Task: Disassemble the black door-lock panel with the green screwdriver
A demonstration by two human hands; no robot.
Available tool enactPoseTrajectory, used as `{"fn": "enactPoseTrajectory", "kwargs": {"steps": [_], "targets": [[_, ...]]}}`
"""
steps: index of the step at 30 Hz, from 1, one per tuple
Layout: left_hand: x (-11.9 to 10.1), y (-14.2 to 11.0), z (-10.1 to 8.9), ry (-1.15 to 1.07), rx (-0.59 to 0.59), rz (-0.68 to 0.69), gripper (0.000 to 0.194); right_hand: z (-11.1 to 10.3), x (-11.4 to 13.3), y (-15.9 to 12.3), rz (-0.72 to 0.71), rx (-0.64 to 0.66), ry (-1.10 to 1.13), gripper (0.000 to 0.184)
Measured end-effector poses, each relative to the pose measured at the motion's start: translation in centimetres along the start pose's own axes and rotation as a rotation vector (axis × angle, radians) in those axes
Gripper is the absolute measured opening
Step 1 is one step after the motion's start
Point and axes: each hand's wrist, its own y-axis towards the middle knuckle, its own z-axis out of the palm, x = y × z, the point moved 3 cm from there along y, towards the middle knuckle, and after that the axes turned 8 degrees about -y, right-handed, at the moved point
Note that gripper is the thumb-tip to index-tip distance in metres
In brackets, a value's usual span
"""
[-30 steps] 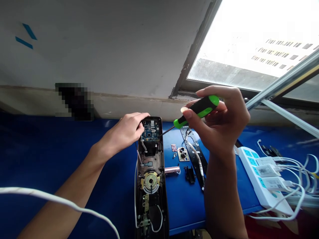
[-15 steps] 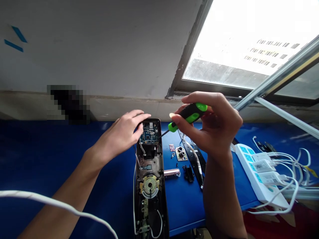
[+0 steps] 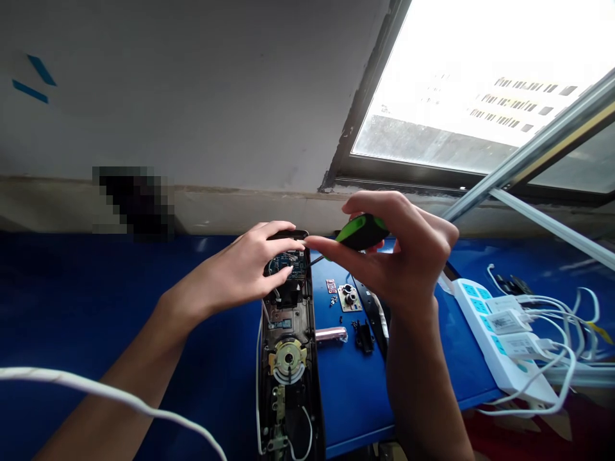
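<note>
The person's left hand (image 3: 240, 272) curls over the top end of an electronic door lock body (image 3: 288, 320), which lies lengthwise on the blue worktop (image 3: 350, 397) with its insides exposed. The left fingers (image 3: 283, 243) close around that end and partly hide a blue circuit board (image 3: 287, 264). The right hand (image 3: 398, 256) pinches a green-and-black screwdriver (image 3: 360, 232) firmly between its fingers (image 3: 379, 205) and thumb, the thin shaft angled down toward the board; from here I can't tell whether the tip sits in a screw.

A fair amount is apart already: the cover is off, and a black metal plate (image 3: 372, 314), a small red board (image 3: 331, 286), a knobbed plate (image 3: 350, 298), a pinkish metal cylinder (image 3: 331, 334), a black plastic part (image 3: 364, 336) and a few screws (image 3: 332, 299) lie just beside the lock. The board, white wires (image 3: 307, 429) and a round gold mechanism (image 3: 288, 360) remain in the body. Further right sits a white power strip (image 3: 494, 339).
</note>
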Motion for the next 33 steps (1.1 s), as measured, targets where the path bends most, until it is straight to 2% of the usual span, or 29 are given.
{"fn": "enactPoseTrajectory", "kwargs": {"steps": [3, 8, 15, 22, 33], "targets": [[0.2, 0.1, 0.0, -0.006, -0.016, 0.016, 0.043, 0.3, 0.7, 0.2, -0.003, -0.011, -0.049, 0.026], [0.6, 0.7, 0.2, -0.033, -0.032, 0.043, 0.038, 0.5, 0.8, 0.0, 0.023, 0.045, -0.075, 0.017], [1.1, 0.9, 0.4, -0.075, -0.017, 0.021, 0.042, 1.0, 0.2, -0.2, 0.008, 0.015, -0.025, 0.020], [1.0, 0.5, 0.5, -0.101, 0.068, -0.030, 0.068, 0.7, 0.4, -0.1, 0.024, 0.018, -0.034, 0.022], [0.7, 0.4, 0.4, -0.127, 0.054, 0.006, 0.064, 0.7, -0.2, -0.5, 0.047, 0.014, 0.010, 0.019]]}}
